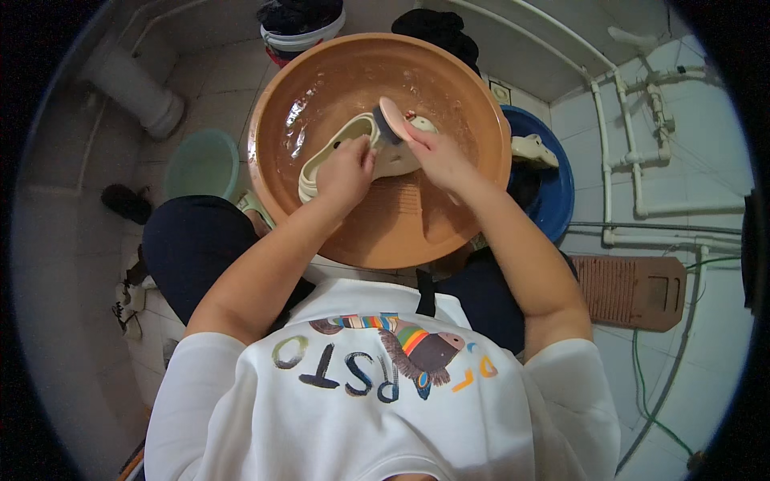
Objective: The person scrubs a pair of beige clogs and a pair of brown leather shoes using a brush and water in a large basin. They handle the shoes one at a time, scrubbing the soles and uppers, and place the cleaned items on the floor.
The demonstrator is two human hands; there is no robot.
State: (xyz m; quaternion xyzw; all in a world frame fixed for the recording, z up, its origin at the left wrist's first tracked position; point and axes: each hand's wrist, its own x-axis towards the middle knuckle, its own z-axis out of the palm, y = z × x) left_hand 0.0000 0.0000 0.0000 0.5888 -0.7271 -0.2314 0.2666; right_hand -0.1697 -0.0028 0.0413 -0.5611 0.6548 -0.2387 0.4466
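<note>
A cream clog [391, 164] lies tilted inside a large orange-brown basin [265, 172] that holds some water. My left hand [346, 170] is closed on the clog's near side, its fingers at the opening. In my right hand [437, 159] is a scrubbing brush [393, 120] with a pink back and dark bristles. Those bristles rest against the clog's upper, close by its opening. The toe end of the clog is partly hidden behind the brush and my right hand. Ridges like a washboard are moulded into the basin wall nearest me.
At the right, a blue basin [565, 192] holds another cream clog [533, 151] and something dark. A brown washboard [630, 293] lies on the floor beside pipes [601, 152]. To the left is a pale green basin [202, 164]. A bucket [303, 36] with dark cloth stands beyond.
</note>
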